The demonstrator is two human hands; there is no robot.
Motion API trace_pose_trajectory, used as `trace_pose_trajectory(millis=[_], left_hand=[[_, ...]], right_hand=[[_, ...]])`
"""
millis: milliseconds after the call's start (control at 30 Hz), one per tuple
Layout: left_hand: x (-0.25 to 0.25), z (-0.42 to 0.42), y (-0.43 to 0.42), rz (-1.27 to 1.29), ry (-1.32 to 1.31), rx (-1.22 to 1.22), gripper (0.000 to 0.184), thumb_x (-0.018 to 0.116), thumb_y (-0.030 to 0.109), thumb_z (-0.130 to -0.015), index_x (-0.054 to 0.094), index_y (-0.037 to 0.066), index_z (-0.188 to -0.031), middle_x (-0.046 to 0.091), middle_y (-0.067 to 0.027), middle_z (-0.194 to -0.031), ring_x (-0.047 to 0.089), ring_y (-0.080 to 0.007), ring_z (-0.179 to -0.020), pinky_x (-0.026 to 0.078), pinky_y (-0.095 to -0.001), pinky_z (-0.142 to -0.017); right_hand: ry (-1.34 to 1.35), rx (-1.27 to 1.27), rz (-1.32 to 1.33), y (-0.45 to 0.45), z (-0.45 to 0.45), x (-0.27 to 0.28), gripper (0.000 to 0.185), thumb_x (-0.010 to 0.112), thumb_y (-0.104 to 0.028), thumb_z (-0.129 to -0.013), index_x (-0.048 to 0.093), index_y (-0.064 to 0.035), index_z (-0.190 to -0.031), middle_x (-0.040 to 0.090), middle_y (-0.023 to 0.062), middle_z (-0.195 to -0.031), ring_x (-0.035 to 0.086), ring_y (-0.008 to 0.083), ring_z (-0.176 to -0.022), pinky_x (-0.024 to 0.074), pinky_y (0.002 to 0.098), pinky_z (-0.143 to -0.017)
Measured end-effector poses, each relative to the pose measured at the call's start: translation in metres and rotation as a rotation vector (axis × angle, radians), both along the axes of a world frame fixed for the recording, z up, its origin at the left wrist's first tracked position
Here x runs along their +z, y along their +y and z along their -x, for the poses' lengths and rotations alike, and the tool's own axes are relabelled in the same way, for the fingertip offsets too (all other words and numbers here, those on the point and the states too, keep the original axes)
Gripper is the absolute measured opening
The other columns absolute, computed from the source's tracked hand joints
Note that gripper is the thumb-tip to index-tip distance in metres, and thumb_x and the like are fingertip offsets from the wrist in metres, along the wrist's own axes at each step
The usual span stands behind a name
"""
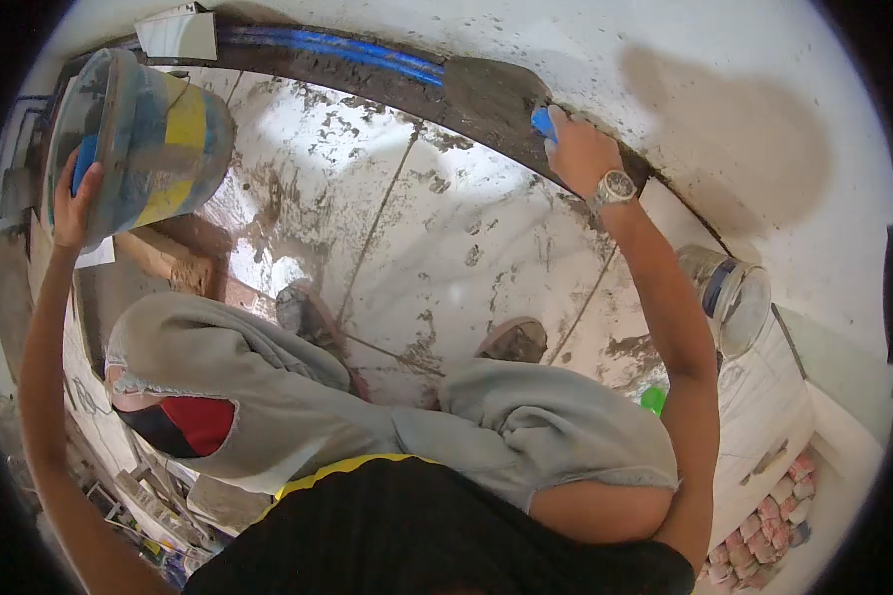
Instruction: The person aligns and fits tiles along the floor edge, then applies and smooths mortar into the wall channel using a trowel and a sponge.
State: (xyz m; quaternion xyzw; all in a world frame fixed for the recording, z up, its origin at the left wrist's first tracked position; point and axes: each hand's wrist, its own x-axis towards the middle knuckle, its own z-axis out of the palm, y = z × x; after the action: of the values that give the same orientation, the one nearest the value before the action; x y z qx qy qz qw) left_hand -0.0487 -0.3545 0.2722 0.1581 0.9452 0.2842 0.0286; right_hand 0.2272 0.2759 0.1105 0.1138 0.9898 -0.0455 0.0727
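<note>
Blue at the fingertips now, grasped in the right hand (582,154): wrapped round the blue handle (543,123), right at the edge of the grey mortar (491,99), between white wall (605,50) and smeared floor (446,238). Across to the left hand (74,203), curled over a blue piece (84,164) at the mouth of the striped bucket (174,144); cannot tell if gripping the rim too. Along the wall's foot, into the mortar, blue pipes (327,45). Plenty of open floor between bucket and right hand, but tighter near the edges: hemmed by white tile pieces (184,38) just beside the bucket, and by a clear jar (729,297) near the right forearm.
</note>
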Motion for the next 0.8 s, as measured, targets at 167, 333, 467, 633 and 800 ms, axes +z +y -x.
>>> trace_pose_trajectory(millis=[167,333,467,633,800], left_hand=[[-0.001,0.003,-0.001,0.018,0.025,-0.017,0.081,0.062,0.056,-0.086,0.044,-0.004,-0.138,0.055,-0.0156,-0.127,0.054,-0.022,-0.114,0.04,-0.0316,-0.099],[-0.003,0.002,-0.002,-0.03,-0.001,0.018,0.078,0.063,0.053,-0.087,0.045,-0.004,-0.138,0.056,-0.0146,-0.126,0.053,-0.0206,-0.114,0.04,-0.0306,-0.099],[-0.001,0.005,-0.002,-0.065,-0.067,-0.013,0.077,0.064,0.05,-0.088,0.044,-0.004,-0.138,0.056,-0.0135,-0.125,0.053,-0.0198,-0.113,0.04,-0.0297,-0.099],[0.001,0.001,-0.003,0.0,-0.023,-0.001,0.077,0.064,0.049,-0.089,0.043,-0.005,-0.139,0.056,-0.0129,-0.125,0.053,-0.0189,-0.113,0.039,-0.0288,-0.099],[-0.007,0.012,-0.013,-0.047,-0.012,-0.027,0.078,0.064,0.05,-0.088,0.042,-0.006,-0.139,0.056,-0.0123,-0.123,0.053,-0.0188,-0.112,0.039,-0.0289,-0.099]], right_hand=[[0.12,0.057,-0.03,0.001,-0.006,0.002,0.037,0.058,-0.019,-0.087,0.049,-0.0075,-0.121,0.063,0.0223,-0.099,0.066,0.041,-0.084,0.0551,0.0504,-0.07],[0.106,-0.021,0.014,-0.007,-0.022,0.007,0.045,0.059,-0.02,-0.087,0.047,-0.009,-0.13,0.062,0.0214,-0.103,0.066,0.0401,-0.084,0.0553,0.0495,-0.07],[-0.034,-0.061,0.021,-0.009,-0.028,0.012,0.051,0.061,-0.024,-0.087,0.045,-0.0127,-0.135,0.062,0.018,-0.107,0.065,0.04,-0.089,0.0542,0.0493,-0.074],[0.462,-0.119,0.111,-0.031,-0.039,0.004,0.044,0.061,-0.019,-0.086,0.046,-0.0073,-0.126,0.063,0.0206,-0.096,0.066,0.0387,-0.081,0.0546,0.0495,-0.069],[0.028,-0.174,0.157,-0.025,-0.046,-0.004,0.043,0.062,-0.021,-0.084,0.048,-0.0073,-0.121,0.065,0.0222,-0.095,0.064,0.0417,-0.085,0.0528,0.0507,-0.072]])
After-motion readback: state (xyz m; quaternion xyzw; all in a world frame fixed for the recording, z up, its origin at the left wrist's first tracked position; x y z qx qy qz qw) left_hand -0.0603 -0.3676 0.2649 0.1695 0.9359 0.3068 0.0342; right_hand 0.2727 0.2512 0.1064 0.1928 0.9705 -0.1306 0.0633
